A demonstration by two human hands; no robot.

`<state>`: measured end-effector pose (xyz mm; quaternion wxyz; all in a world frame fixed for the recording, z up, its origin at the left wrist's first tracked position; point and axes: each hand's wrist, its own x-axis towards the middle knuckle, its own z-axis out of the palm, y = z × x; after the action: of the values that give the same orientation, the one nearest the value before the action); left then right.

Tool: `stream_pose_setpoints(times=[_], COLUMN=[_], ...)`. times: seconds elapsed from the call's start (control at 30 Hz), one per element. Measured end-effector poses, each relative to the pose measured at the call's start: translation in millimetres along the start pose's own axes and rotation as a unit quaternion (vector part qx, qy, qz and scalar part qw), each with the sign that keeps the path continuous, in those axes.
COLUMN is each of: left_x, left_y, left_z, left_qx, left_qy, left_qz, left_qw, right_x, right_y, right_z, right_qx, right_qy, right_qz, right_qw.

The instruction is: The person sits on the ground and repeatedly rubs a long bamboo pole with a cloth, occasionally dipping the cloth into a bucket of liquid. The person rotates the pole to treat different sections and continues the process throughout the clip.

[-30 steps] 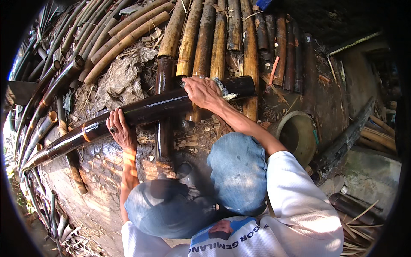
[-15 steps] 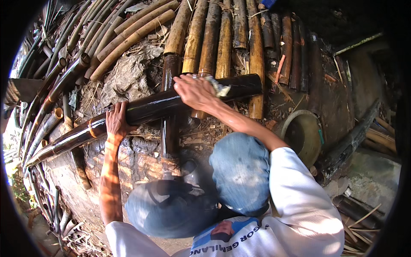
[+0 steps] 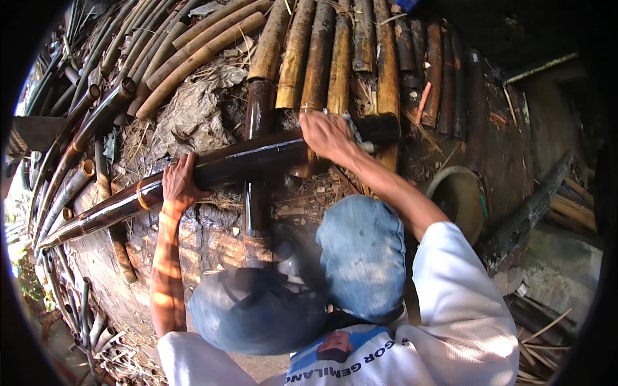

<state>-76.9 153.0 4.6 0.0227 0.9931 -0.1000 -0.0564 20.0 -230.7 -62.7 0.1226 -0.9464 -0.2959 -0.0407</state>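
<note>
A long, dark, wet bamboo pole (image 3: 257,153) slants across the view, its left end nearer me and its right end farther away. My left hand (image 3: 181,183) is closed round it left of the middle, just right of a pale orange ring at a joint. Near the right end, my right hand (image 3: 328,136) is closed and pressed on the pole's upper side. A pale, wet scrap like a rag (image 3: 358,134) shows at the edge of that hand; the palm hides most of it. Beneath the pole runs a dark upright bamboo piece (image 3: 255,202).
Yellow-brown bamboo poles (image 3: 296,58) lie side by side at the far side. More poles (image 3: 206,61) are piled at the far left, beside a crumpled grey sheet (image 3: 196,112). A round bucket (image 3: 458,199) stands at the right. My knees (image 3: 360,257) are close below the pole.
My right hand has slid a little right along the pole, and its fingers have closed more over the rag. The pole and my left hand have shifted slightly right.
</note>
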Motion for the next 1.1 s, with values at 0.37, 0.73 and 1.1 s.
stream_pose_setpoints(times=[0.37, 0.73, 1.1], left_x=[2.6, -19.3, -32.9], left_y=[2.5, 13.9, 10.2], left_z=[7.0, 9.8, 15.3], left_qx=[0.010, 0.038, 0.065], left_qy=[0.027, 0.031, 0.024], left_qz=[-0.001, -0.045, -0.060], left_qw=[1.000, 0.998, 0.996], right_x=[9.0, -24.9, -23.8], right_y=[20.7, 83.0, 14.6], right_z=[13.2, -28.2, -28.9], right_qx=[0.057, 0.089, 0.049], right_qy=[-0.013, -0.126, -0.109], right_qz=[0.055, 0.266, 0.195], right_qw=[0.997, 0.952, 0.973])
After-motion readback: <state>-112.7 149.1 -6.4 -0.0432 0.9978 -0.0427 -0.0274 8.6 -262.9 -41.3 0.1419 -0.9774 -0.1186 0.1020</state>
